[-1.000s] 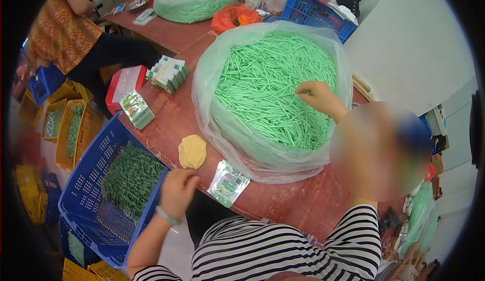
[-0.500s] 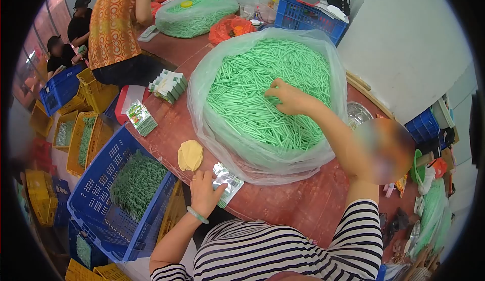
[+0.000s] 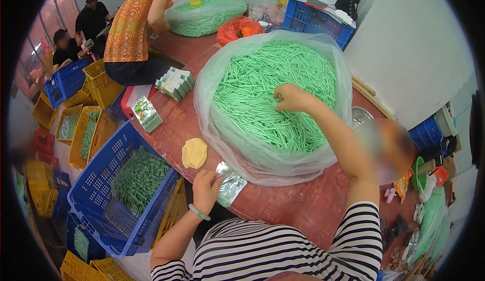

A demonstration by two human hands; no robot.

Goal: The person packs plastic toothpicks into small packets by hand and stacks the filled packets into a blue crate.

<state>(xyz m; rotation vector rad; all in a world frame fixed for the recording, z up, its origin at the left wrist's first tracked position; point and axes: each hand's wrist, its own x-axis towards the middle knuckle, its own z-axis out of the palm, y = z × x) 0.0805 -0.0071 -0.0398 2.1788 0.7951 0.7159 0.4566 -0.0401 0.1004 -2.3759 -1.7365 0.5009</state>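
Note:
My right hand [image 3: 294, 99] is over the heap of thin green sticks [image 3: 273, 74] in a large clear plastic bag [image 3: 207, 104]. Its fingers are curled together at the heap's surface; whatever they pinch is too small to make out. My left hand [image 3: 206, 190], with a pale green bangle at the wrist, is at the table's near edge. Its thumb and fingers are closed at the upper left edge of a silver packet [image 3: 232, 186], which lies flat on the red-brown table [image 3: 283, 200]. Just beyond this hand lies a folded yellow cloth-like piece [image 3: 194, 153].
Stacked printed packets [image 3: 146, 114] and a white-green stack [image 3: 175, 83] are on the table's left. A blue crate [image 3: 93, 182] holds filled green packets. A person in an orange patterned top [image 3: 139, 23] bends over the far table end, near another bag of sticks [image 3: 207, 18].
My left fingers have drawn together at the packet's edge, where they were spread beside it. My right hand remains at the heap, its fingers curled closer. The whole view has shifted slightly.

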